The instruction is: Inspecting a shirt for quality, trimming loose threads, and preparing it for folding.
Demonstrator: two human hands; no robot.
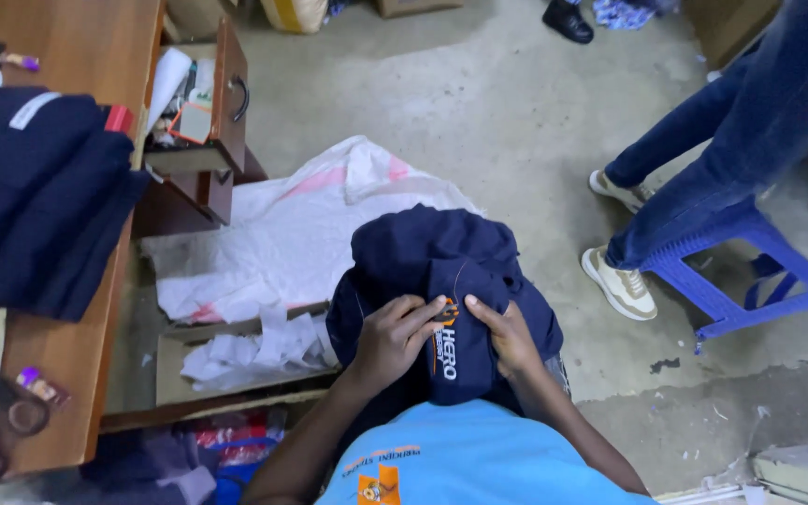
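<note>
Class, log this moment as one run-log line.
left hand: pinching navy garment at embroidered patch | right hand: gripping same garment | nearby: white sack, blue stool, wooden desk

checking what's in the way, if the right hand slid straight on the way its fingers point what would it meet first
The right hand lies on the navy blue fabric garment, fingers pointing towards the left hand. It would probably meet the small orange embroidered patch first, then the left hand's fingertips.
</note>
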